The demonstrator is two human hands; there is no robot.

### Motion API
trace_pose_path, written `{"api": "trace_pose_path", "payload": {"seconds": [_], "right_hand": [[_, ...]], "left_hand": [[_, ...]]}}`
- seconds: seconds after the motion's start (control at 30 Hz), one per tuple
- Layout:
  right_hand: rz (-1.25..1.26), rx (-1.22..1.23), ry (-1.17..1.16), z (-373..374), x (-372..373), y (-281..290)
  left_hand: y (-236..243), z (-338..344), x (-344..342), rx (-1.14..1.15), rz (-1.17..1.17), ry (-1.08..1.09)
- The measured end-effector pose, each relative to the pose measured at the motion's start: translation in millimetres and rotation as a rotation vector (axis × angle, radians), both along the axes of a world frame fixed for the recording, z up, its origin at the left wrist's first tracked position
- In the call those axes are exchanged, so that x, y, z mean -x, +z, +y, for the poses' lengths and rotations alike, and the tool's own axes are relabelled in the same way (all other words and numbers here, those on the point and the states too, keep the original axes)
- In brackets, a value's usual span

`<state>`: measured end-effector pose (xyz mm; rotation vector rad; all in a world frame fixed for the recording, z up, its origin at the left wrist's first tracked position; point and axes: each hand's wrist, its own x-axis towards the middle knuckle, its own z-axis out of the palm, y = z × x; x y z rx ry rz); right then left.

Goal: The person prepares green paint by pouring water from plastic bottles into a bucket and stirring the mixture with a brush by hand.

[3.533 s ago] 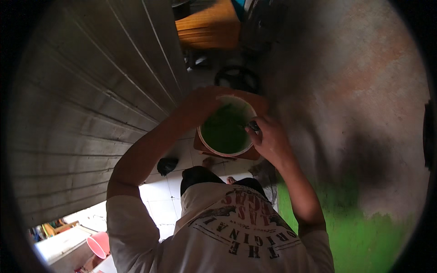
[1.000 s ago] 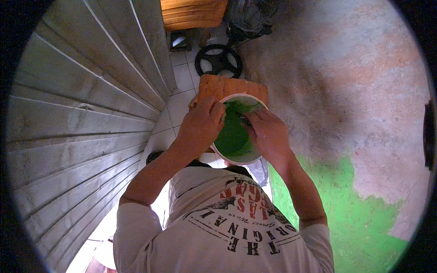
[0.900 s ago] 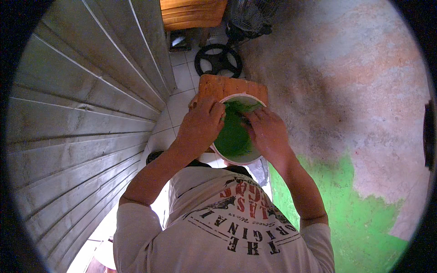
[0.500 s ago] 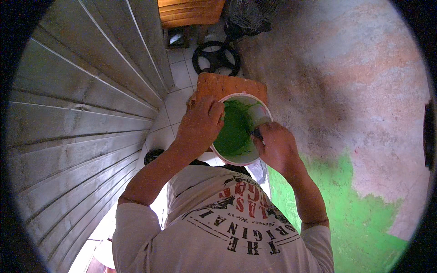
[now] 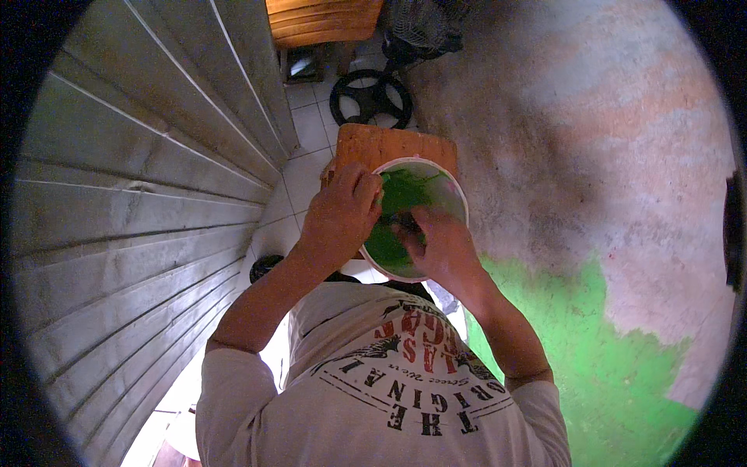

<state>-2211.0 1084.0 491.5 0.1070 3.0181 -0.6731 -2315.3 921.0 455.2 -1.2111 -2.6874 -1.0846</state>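
Note:
A white bucket (image 5: 468, 204) of green paint (image 5: 389, 247) is tilted toward me in front of a wooden stool. Its inner wall is streaked with green. With fingers closed over the left rim, my left hand (image 5: 342, 208) grips the bucket. Inside the opening, above the paint, is my right hand (image 5: 440, 243), slightly blurred. Its fingers are curled round something dark and small, mostly hidden, whose kind I cannot make out.
Beyond the bucket stands the wooden stool (image 5: 397, 142). Past it on the tiled floor (image 5: 309, 128) are a black fan base (image 5: 371, 100) and a fan's wire cage (image 5: 428, 23). Grey panelling (image 5: 148, 156) rises on the left; a partly green-painted wall (image 5: 560, 327) is on the right.
My right hand has moved left from the right rim to over the middle of the bucket, with the dark thing. My left hand stays on the rim.

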Motion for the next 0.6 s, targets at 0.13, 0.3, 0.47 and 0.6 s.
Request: {"api": "trace_pose_path", "payload": {"seconds": [0.13,0.3,0.47,0.6], "right_hand": [[0.01,-0.115,-0.062,14.0,1.6,-7.2],[0.091,-0.277,-0.041,28.3,0.2,5.8],[-0.19,-0.368,-0.058,23.3,-5.7,21.1],[-0.184,-0.168,0.03,11.8,-14.1,21.1]], "left_hand": [[0.4,2.0,-0.1,-0.006,0.055,0.025],[3.6,2.1,-0.3,-0.022,0.091,0.021],[3.4,1.1,-0.1,-0.026,0.11,0.022],[-1.0,1.7,0.8,-0.041,0.063,0.023]]}}
